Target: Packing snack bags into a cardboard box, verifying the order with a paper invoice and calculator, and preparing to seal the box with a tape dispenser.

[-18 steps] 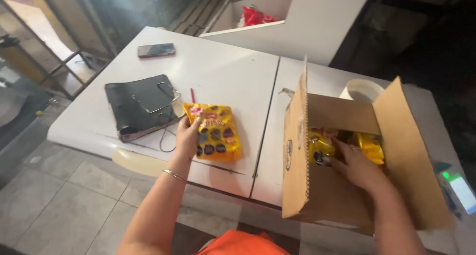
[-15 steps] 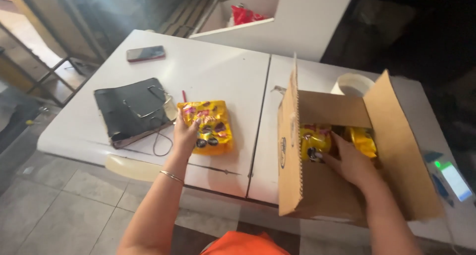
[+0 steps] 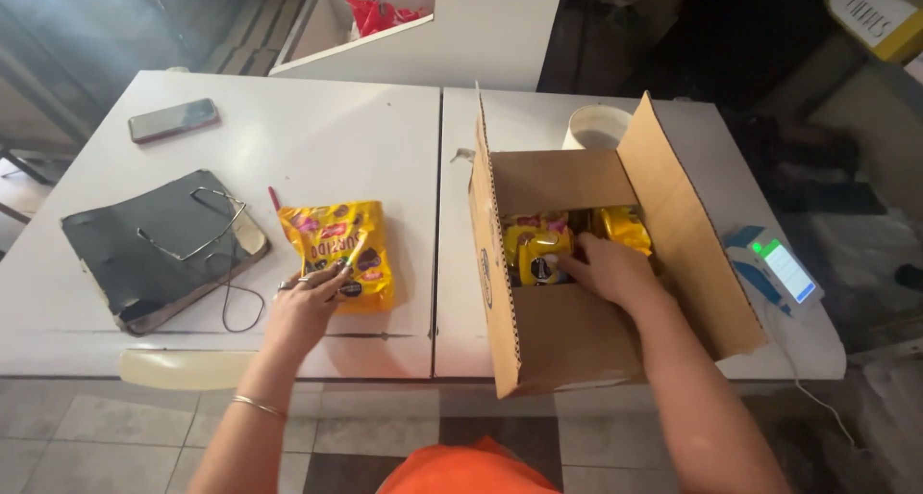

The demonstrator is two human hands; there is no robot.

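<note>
Left hand (image 3: 306, 307) rests flat on the yellow snack bag (image 3: 338, 251); right hand (image 3: 606, 268) grips a yellow packet (image 3: 541, 254) inside the cardboard box (image 3: 567, 335).

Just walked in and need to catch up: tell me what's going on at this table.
A person stands at a white table. Their left hand rests on the lower edge of a yellow snack bag lying flat on it. Their right hand reaches into an open cardboard box, touching one of the yellow packets inside. A black folder, a phone and a roll of tape lie nearby.
</note>
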